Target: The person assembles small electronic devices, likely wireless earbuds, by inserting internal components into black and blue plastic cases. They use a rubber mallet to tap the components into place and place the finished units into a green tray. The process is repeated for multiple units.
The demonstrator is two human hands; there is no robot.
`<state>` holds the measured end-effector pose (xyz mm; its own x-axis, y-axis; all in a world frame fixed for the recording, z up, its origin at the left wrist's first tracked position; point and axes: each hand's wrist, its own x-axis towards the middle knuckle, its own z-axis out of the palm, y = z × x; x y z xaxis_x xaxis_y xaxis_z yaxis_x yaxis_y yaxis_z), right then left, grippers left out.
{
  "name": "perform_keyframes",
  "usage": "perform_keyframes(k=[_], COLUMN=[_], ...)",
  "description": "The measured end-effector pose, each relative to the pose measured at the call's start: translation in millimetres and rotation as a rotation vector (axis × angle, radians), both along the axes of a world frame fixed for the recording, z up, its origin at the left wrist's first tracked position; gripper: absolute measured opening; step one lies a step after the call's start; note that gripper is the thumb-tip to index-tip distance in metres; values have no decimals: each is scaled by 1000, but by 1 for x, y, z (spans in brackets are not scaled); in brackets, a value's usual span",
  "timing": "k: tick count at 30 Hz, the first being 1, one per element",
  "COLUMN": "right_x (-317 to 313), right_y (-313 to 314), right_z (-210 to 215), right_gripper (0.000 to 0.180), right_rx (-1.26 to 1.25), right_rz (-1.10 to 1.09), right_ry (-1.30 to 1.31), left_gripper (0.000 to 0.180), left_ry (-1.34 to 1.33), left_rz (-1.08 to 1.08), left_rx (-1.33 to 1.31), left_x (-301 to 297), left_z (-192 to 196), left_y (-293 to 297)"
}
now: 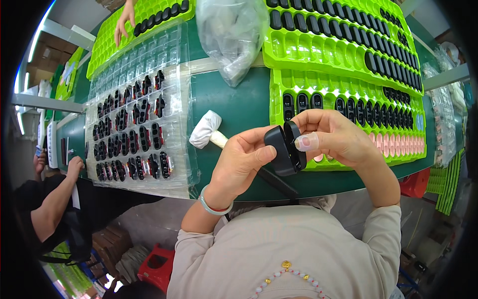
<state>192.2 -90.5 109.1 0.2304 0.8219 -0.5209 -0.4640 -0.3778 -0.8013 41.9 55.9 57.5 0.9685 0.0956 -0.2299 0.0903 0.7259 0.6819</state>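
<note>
In front of my chest, both hands are on a small black earbud-type case [282, 155] with its lid [293, 131] tilted open. My left hand [245, 158] grips the case body, its thumb on the outer face. With thumb and fingers, my right hand [334, 135] holds the lid side; a translucent cover sits on that thumb. What lies inside the case cannot be made out. Close to my left hand rests a mallet with a white cloth-wrapped head [205, 129], part of its handle hidden behind my hand. Just beyond my right hand stands a green tray [277, 110] holding black and pink cases.
Another green tray [298, 46] of black cases lies at the far right. On the left, clear plastic trays [181, 144] hold several black parts. A clear bag [231, 35] sits at the back. One co-worker's hand [124, 24] reaches over the far-left green tray [105, 47]; another person [52, 209] is at left.
</note>
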Motion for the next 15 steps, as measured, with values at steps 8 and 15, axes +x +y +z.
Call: perform_keyframes(k=[8, 15], right_x=[1, -5], right_y=[2, 5], right_z=[5, 18], right_gripper=[39, 38], right_rx=[-17, 10], right_rz=[67, 56], right_ry=[-115, -179], left_gripper=[37, 39], left_ry=[68, 90], left_rz=[-25, 34], left_rx=[-140, -4], left_x=[-8, -11], left_z=[-3, 6], left_y=[-2, -3])
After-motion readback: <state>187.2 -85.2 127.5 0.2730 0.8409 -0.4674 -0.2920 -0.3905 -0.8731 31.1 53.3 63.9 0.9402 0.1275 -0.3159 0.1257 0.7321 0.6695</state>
